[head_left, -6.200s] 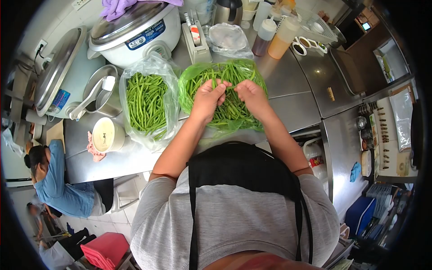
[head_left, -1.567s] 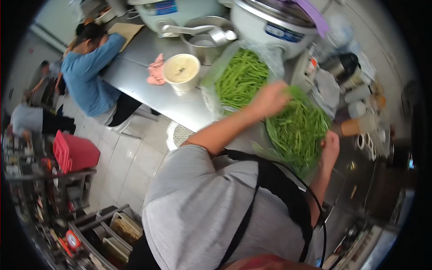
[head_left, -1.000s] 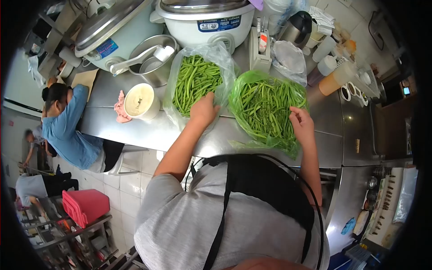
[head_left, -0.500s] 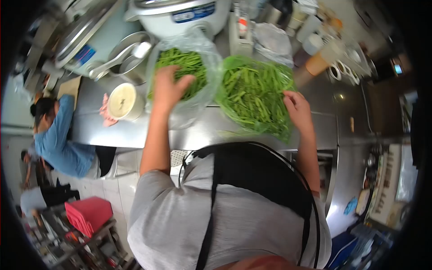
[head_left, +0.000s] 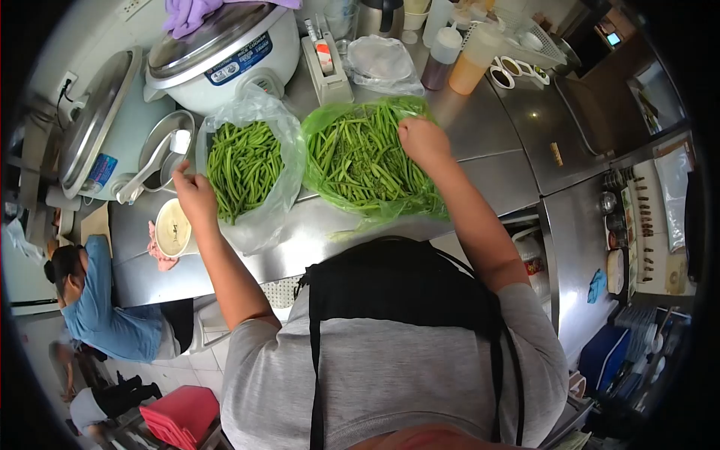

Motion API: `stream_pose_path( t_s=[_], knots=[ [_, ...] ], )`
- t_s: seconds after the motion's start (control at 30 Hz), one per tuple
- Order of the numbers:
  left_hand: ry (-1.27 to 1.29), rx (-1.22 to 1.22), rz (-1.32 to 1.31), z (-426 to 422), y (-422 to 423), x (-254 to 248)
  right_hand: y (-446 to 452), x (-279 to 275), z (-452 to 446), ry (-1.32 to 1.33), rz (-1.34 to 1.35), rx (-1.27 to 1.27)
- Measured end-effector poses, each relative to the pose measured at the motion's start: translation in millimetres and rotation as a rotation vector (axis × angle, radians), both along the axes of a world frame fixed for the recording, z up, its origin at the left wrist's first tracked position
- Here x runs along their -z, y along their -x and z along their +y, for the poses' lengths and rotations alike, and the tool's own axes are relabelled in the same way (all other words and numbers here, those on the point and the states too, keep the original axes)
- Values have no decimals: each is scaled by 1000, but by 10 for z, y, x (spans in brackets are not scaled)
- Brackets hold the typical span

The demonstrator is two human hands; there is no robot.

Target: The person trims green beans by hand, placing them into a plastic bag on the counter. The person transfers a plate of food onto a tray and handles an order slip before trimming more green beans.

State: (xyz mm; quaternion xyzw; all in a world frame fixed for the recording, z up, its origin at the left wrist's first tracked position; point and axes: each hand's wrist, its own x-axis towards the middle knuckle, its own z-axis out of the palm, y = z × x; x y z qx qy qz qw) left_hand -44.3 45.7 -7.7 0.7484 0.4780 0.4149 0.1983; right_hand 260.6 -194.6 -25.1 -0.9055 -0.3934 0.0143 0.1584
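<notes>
Beans (head_left: 364,161) crisscross in the green bag (head_left: 390,211), left of the nearer right hand (head_left: 424,142), its curled fingers' hold unclear; the left hand (head_left: 198,199) is unclenched beside the clear bag (head_left: 292,161).

Glossy, smooth metal table (head_left: 480,180)

The steel table (head_left: 307,234) bears a clear bag (head_left: 291,154), a green bag (head_left: 386,213), a metal pot (head_left: 159,133) and a tub (head_left: 174,227)

We see a brightly lit scene, with white glare streaking the table (head_left: 330,241) and side counter (head_left: 574,279). The beans (head_left: 244,169) look crisp to us; wide-angle distortion bends the surroundings toward black, softer edges.
</notes>
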Motion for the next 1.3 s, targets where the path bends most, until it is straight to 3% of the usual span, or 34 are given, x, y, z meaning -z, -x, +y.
stream_pose_path(
  t_s=[0.1, 0.2, 0.3, 0.4, 0.43, 0.53, 0.7, 0.93, 1.03, 1.2, 1.27, 1.3],
  knots=[
    [4, 66, -108, -97, -80, -152, -6, -20, 179, 78, -73, 87],
    [188, 217, -55, -311, -196, -150, 46, -95, 335, 201, -112, 97],
    [290, 371, -100, -523, -329, -62, 49, 15, 444, 149, -111, -12],
    [326, 452, -133, -626, -407, -8, 36, 112, 451, -32, 66, -128],
    [317, 468, -137, -668, -424, -40, 67, 103, 388, -127, -10, -167],
    [339, 523, -211, -698, -476, -16, -30, -121, 270, -385, 379, -228],
    [355, 723, -381, -894, -795, -49, -60, -455, 45, -767, 1019, -81],
    [548, 967, -422, -1343, -1224, -171, 57, -579, -149, -756, 1124, -101],
    [512, 1019, -373, -1475, -1463, -118, 236, -509, -146, -808, 1134, -173],
    [915, 1164, -348, -1673, -1608, -107, 416, -460, -310, -749, 1299, -286],
    [1030, 1194, -285, -1668, -1597, -128, 398, -413, -373, -820, 1109, -277],
    [957, 1109, -259, -1723, -1604, -129, 367, -398, -421, -835, 1064, -249]
  ],
)
